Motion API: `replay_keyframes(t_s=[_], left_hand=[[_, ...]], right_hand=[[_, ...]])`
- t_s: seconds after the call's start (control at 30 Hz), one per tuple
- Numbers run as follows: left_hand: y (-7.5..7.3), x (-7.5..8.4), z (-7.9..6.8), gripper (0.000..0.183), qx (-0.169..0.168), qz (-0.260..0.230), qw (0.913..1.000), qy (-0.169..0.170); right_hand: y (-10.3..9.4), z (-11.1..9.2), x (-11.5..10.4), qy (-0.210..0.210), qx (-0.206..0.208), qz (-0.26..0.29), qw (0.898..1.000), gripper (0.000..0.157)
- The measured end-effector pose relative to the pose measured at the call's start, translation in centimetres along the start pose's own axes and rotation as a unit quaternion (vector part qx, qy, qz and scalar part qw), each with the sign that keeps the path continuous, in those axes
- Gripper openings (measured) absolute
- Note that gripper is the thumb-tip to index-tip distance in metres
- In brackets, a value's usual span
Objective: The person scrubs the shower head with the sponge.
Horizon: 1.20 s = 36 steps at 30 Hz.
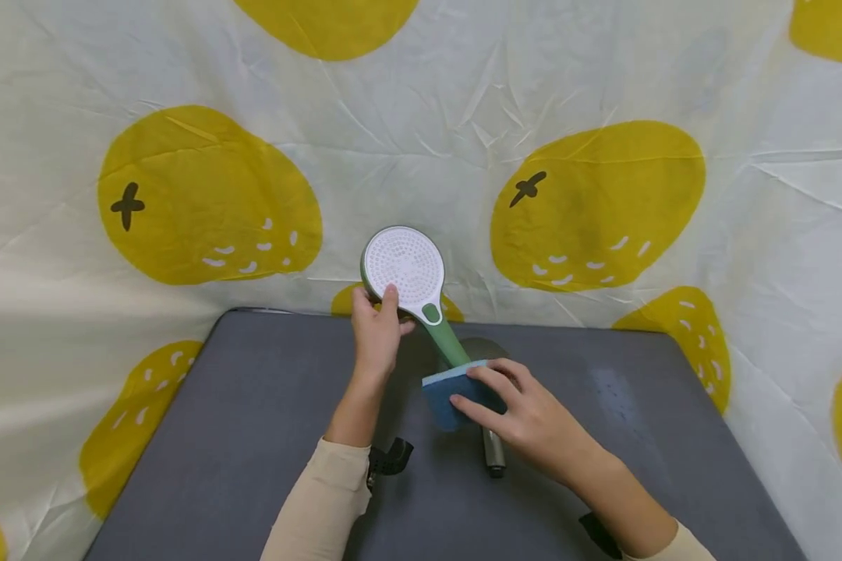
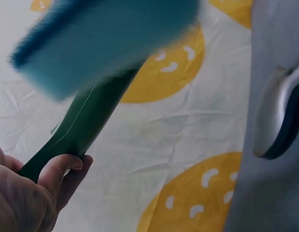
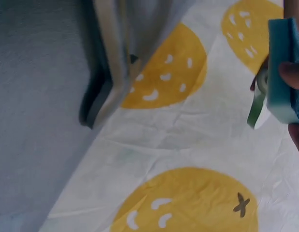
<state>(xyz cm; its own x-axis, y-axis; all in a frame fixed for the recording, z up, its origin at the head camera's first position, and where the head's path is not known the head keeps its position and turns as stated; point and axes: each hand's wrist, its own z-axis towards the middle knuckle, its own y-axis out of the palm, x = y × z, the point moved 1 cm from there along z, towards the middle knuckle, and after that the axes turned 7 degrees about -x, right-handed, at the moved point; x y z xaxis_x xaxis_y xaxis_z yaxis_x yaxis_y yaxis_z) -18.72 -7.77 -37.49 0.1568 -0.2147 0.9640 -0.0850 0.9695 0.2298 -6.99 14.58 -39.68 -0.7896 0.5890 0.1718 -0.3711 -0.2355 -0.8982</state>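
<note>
My left hand (image 1: 379,335) holds a green shower head (image 1: 404,265) just below its round white spray face, thumb at the rim. The face is turned toward me and the green handle slants down to the right, raised over the table. In my right hand (image 1: 533,417) is a blue sponge (image 1: 449,401), pinched around the lower end of that handle, which it hides. From the left wrist view, the blurred sponge (image 2: 106,43) overlaps the handle (image 2: 96,111). The right wrist view catches the sponge (image 3: 280,72) at its right edge, with part of the shower head beyond.
A second, grey shower head (image 1: 493,452) lies on the dark grey table (image 1: 288,436) below my right hand, partly covered by hand and sponge. A damp-looking streak (image 1: 613,397) marks the table at right. Behind hangs a white curtain (image 1: 407,117) with yellow fruit shapes.
</note>
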Motion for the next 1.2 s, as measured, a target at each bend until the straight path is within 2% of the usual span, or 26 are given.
replay_keyframes(t_s=[0.1, 0.17, 0.37, 0.53, 0.6, 0.67, 0.77, 0.8, 0.83, 0.93, 1.03, 1.07, 1.2], left_hand=[[-0.1, 0.0, 0.1, 0.025, -0.002, -0.01, 0.9999, -0.003], [-0.2, 0.1, 0.2, 0.026, -0.003, -0.02, 0.9998, -0.005], [-0.3, 0.5, 0.4, 0.027, -0.004, -0.047, 0.9989, -0.001], [-0.3, 1.0, 0.5, 0.027, -0.011, -0.057, 0.9983, -0.004], [-0.3, 1.2, 0.6, 0.029, -0.015, -0.059, 0.9982, -0.001], [-0.3, 1.3, 0.6, 0.03, -0.014, -0.059, 0.9981, 0.0], [-0.2, 1.1, 0.6, 0.03, -0.009, -0.056, 0.9984, 0.004], [-0.1, 1.1, 0.7, 0.029, -0.006, -0.051, 0.9987, 0.004], [-0.1, 1.1, 0.7, 0.029, -0.003, -0.046, 0.9989, 0.004], [0.0, 1.0, 0.7, 0.027, 0.003, -0.024, 0.9997, 0.005], [0.0, 0.8, 0.6, 0.027, 0.01, -0.012, 0.9999, 0.006], [0.0, 0.8, 0.6, 0.027, 0.011, -0.011, 0.9999, 0.006], [0.0, 0.7, 0.7, 0.029, 0.013, -0.018, 0.9997, 0.003]], right_hand=[[-0.1, -0.1, 0.1, -0.011, 0.003, -0.025, 1.0, 0.05], [-0.3, -0.3, 0.5, -0.004, 0.006, -0.018, 1.0, 0.05], [-0.6, -1.2, 2.7, 0.041, 0.017, 0.032, 0.998, 0.044], [0.0, -1.6, 4.4, 0.064, 0.039, 0.083, 0.994, 0.037], [0.2, -1.7, 4.9, 0.068, 0.046, 0.103, 0.991, 0.026], [0.4, -1.7, 5.3, 0.073, 0.049, 0.115, 0.989, 0.034], [0.2, -1.6, 5.1, 0.07, 0.051, 0.11, 0.99, 0.038], [0.0, -1.5, 4.9, 0.067, 0.049, 0.1, 0.992, 0.03], [-0.2, -1.3, 4.6, 0.059, 0.051, 0.084, 0.993, 0.029], [-0.5, -0.5, 3.3, 0.026, 0.036, 0.02, 0.999, 0.041], [-0.4, 0.3, 2.0, -0.008, 0.002, -0.054, 0.999, 0.03], [-0.3, 0.5, 1.6, -0.016, -0.011, -0.072, 0.997, 0.032], [0.4, 1.0, 1.0, -0.03, -0.031, -0.11, 0.993, 0.062]])
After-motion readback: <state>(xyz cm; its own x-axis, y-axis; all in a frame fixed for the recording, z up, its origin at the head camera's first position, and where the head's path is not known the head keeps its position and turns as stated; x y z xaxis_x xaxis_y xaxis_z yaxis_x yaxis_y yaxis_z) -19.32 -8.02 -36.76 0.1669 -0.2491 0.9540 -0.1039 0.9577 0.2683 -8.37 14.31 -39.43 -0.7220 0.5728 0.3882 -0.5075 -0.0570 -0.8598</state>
